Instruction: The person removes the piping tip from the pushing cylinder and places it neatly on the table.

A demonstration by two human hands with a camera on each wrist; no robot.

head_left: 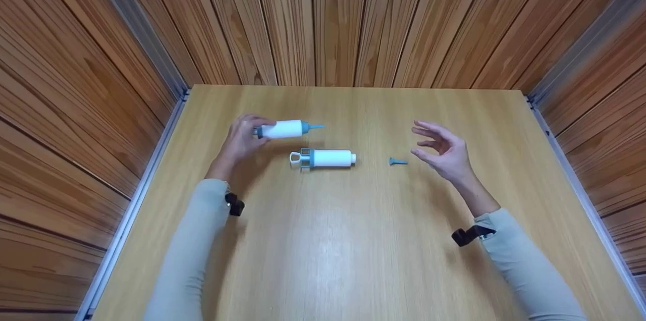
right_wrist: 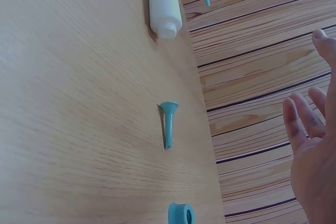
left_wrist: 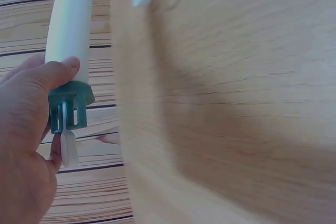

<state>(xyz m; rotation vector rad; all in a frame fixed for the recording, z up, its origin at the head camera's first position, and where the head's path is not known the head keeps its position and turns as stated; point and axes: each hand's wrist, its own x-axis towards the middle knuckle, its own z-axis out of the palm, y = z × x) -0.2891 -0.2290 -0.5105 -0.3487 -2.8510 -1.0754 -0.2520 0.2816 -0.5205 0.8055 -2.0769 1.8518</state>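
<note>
My left hand grips a white syringe by its teal collar end, above the table. A teal nozzle sits on its tip and points right; in the left wrist view the thumb lies along the barrel, and a white plunger handle shows below. A second white syringe lies on the table, its loop handle to the left and its bare white tip to the right. Farther right lies a loose teal nozzle. My right hand hovers right of that nozzle, fingers parted and loosely bent, holding nothing.
A teal ring shows at the bottom of the right wrist view. The wooden table is bounded by plank-patterned walls at the back and both sides, with metal rails along the side edges.
</note>
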